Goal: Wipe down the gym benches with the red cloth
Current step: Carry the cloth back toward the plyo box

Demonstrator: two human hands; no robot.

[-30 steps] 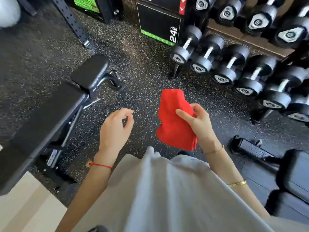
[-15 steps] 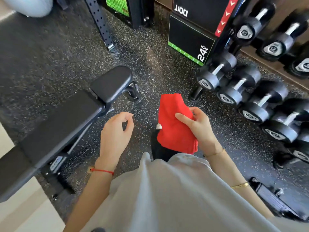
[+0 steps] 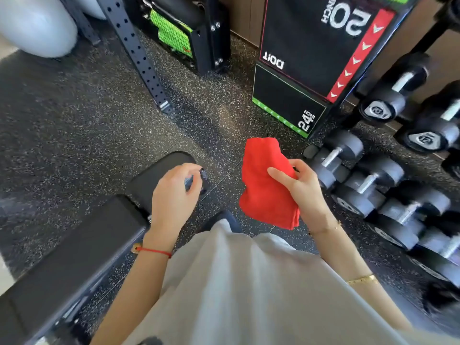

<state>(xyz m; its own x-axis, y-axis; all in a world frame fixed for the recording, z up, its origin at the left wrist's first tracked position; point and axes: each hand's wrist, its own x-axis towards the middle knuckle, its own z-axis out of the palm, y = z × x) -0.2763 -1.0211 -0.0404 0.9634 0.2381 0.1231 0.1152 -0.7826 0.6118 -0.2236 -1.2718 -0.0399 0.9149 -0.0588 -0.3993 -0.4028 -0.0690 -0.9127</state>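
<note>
A folded red cloth (image 3: pixel 266 185) hangs in front of me, pinched in my right hand (image 3: pixel 300 189) above the speckled floor. A black padded gym bench (image 3: pixel 82 247) runs from the lower left up toward the centre, its small seat pad (image 3: pixel 154 170) at the far end. My left hand (image 3: pixel 174 195) hovers over that far end with its fingers loosely curled and nothing in them. The cloth is to the right of the bench and does not touch it.
A rack of black dumbbells (image 3: pixel 388 185) fills the right side. A black plyo box (image 3: pixel 313 58) marked 20 and 24 inch stands ahead. A perforated steel upright (image 3: pixel 139 58) and a pale exercise ball (image 3: pixel 37 28) are at the upper left.
My view has swung left and forward, so the bench now lies closer under my left hand and the dumbbells have slid right. Both hands keep their pose, cloth still held.
</note>
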